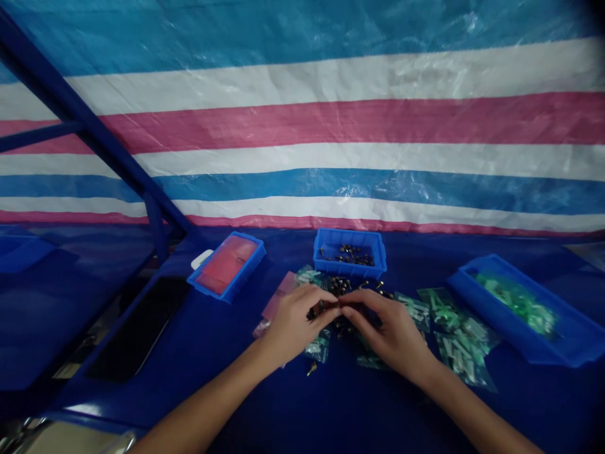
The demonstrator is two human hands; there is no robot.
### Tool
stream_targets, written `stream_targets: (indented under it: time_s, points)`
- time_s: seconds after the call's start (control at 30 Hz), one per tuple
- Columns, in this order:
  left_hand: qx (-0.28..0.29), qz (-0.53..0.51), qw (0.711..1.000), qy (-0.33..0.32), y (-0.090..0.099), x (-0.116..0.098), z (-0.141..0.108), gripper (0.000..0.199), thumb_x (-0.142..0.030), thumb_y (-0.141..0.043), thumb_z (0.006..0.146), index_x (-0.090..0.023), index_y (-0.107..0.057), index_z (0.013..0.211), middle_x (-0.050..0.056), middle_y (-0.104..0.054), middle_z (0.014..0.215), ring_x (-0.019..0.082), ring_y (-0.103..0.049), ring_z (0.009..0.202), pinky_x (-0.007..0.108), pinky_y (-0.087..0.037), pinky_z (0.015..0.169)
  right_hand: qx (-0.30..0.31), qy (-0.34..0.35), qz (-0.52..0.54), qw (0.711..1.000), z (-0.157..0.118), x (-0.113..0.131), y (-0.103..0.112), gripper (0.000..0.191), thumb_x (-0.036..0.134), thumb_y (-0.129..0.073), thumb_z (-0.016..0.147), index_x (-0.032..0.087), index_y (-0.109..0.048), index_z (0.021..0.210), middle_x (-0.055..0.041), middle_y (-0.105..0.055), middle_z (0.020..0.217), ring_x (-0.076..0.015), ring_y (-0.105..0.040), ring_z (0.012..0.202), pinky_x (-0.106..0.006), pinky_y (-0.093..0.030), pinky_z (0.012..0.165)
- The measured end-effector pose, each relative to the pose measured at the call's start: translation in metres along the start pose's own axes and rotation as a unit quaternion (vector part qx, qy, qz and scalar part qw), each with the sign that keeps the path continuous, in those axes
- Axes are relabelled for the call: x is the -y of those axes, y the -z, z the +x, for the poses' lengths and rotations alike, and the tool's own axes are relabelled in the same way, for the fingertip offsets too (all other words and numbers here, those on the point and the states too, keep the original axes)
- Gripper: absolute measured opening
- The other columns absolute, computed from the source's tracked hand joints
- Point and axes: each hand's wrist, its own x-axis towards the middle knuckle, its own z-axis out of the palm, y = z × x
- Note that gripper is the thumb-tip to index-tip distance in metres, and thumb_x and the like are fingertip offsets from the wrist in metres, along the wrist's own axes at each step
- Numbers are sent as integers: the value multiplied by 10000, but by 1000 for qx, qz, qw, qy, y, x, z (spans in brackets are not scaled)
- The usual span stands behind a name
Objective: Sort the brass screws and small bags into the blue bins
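Observation:
My left hand [302, 318] and my right hand [390, 328] meet fingertip to fingertip over the middle of the blue table. Both are closed in a pinch, and whatever lies between the fingertips is too small and hidden to name. Just behind them is a pile of small dark and brass-coloured screw-like parts [339, 285]. One brass-coloured piece [312, 368] lies alone below my left hand. Small clear bags with pale strips [317, 347] show under and beside my left hand, along with a pink sheet or bag [278, 296]. More bags of pale green pieces [460, 343] lie right of my right hand.
A blue bin [350, 270] with loose small parts stands behind the pile. Left is a blue bin [249, 268] holding pink sheets; right, a larger blue bin [562, 353] of green bags. A black phone-like slab [137, 331] lies left. A striped sheet [331, 123] hangs behind.

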Motion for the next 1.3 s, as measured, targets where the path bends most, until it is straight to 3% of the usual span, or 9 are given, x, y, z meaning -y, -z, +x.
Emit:
stream_targets:
  time_s: [0.17, 0.37, 0.57, 0.77, 0.87, 0.93, 1.03, 1.13, 1.3]
  points:
    - [-43, -17, 998, 32, -1, -2, 1, 124, -294, -642, 895, -180, -657, 847, -3, -614, 703, 113, -572, 631, 225, -451, 578, 35, 27, 7, 999, 0, 1, -4, 132, 315, -596, 918, 234, -641, 1011, -36, -667, 931, -173, -633, 833, -287, -509, 738]
    - [-42, 24, 999, -13, -2, -3, -1, 193, -254, -573, 937, -169, -595, 764, 8, -604, 693, 128, -564, 670, 245, -444, 614, 8, 65, -21, 998, -4, -1, -14, 99, 242, -519, 958, 228, -607, 1002, -34, -628, 889, -165, -607, 810, -289, -492, 719]
    - [-25, 58, 997, -46, 1, -2, -4, 70, -234, -576, 936, -184, -619, 914, 27, -652, 788, 152, -607, 761, 275, -487, 696, -31, 99, -58, 993, -3, -1, -6, 129, 204, -533, 945, 237, -592, 1055, -51, -642, 959, -181, -620, 892, -307, -513, 773]
    - [7, 66, 997, -48, 1, -1, -4, 113, -295, -564, 947, -202, -593, 1005, 34, -662, 876, 171, -628, 838, 295, -505, 761, -38, 148, -116, 981, -2, -5, -1, 147, 178, -539, 934, 240, -610, 1048, -51, -663, 979, -182, -631, 905, -321, -522, 800]
    - [10, 68, 997, -28, 2, -1, -4, 153, -298, -530, 961, -204, -574, 1074, 36, -650, 882, 169, -630, 841, 298, -508, 775, -106, 142, -193, 965, 10, -13, 11, 126, 211, -542, 933, 239, -638, 1011, -53, -679, 952, -200, -628, 887, -351, -517, 814]
    - [7, 66, 998, -15, 4, -1, -3, 183, -290, -502, 969, -203, -561, 1119, 37, -645, 888, 166, -630, 840, 301, -511, 779, -164, 113, -280, 939, 21, -19, 25, 146, 245, -533, 939, 231, -656, 1018, -72, -683, 974, -233, -616, 905, -389, -503, 834]
    - [1, 79, 997, -17, 8, 1, -2, 184, -269, -488, 968, -203, -569, 1120, 37, -649, 910, 168, -621, 862, 317, -506, 806, -190, 74, -378, 903, 28, -29, 45, 236, 294, -526, 946, 216, -646, 1133, -110, -652, 1109, -272, -588, 979, -420, -483, 872]
    - [-22, 108, 994, -26, 13, 3, 1, 149, -243, -519, 950, -205, -601, 1068, 36, -654, 926, 178, -598, 897, 333, -493, 845, -178, 75, -371, 908, 20, -34, 52, 252, 303, -516, 956, 200, -637, 1151, -109, -645, 1074, -253, -591, 972, -378, -484, 864]
    - [-47, 170, 984, -14, 17, 8, 6, 178, -239, -519, 948, -213, -617, 1095, 51, -656, 1013, 211, -568, 966, 386, -477, 888, -60, 83, -371, 923, 7, -31, 34, 231, 289, -464, 984, 210, -652, 1093, -69, -654, 893, -217, -609, 854, -342, -481, 790]
